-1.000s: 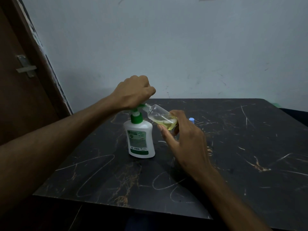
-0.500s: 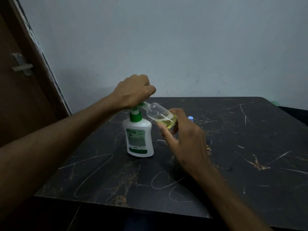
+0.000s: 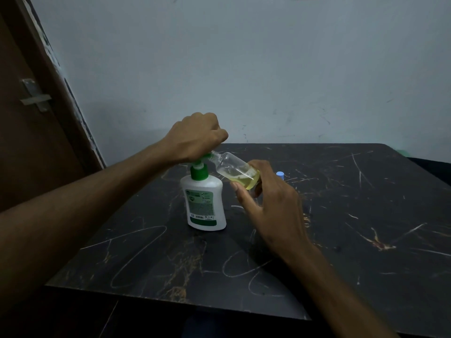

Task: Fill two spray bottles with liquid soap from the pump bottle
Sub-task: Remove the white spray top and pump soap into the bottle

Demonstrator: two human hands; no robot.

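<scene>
A white pump bottle [image 3: 206,206] with a green collar and pump head stands upright on the dark marble table [image 3: 341,240]. My left hand [image 3: 197,137] is curled in a fist over the pump head and presses on it. My right hand [image 3: 266,206] grips the base of a small clear spray bottle [image 3: 234,168], tilted with its open neck against the pump's spout. Yellowish soap sits in the lower end of that bottle. A small blue cap [image 3: 280,174] shows just behind my right hand; what it sits on is hidden.
The table's front edge [image 3: 170,300] runs close to me. A pale wall [image 3: 244,69] stands behind the table and a brown door [image 3: 24,118] with a metal latch is on the left.
Both hands hold their places on the pump head and the tilted spray bottle. The view has shifted only slightly.
</scene>
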